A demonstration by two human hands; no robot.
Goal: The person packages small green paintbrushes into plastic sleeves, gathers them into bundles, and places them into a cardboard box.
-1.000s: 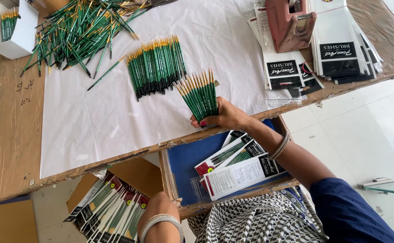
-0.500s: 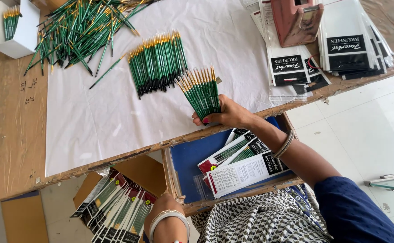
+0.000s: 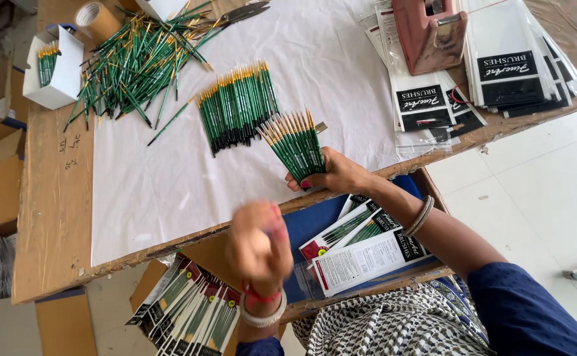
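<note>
Near edge of bench point(image 3: 57, 217): left hand point(image 3: 258, 244) raised and motion-blurred; cannot tell whether its fingers are apart or together, or whether it holds anything. Right hand point(image 3: 341, 175), fingers clamped on a fanned brush bundle point(image 3: 296, 142), too many brushes to count, resting on the white sheet point(image 3: 156, 184) by the near edge.

Judged step: sorting a counted set for packing; next move needs the free hand steadying that fan.

Beyond: one laid row of brushes point(image 3: 237, 112), one loose heap point(image 3: 136, 62), one white box point(image 3: 54, 69), one tape roll point(image 3: 97, 20), far left corner.
</note>
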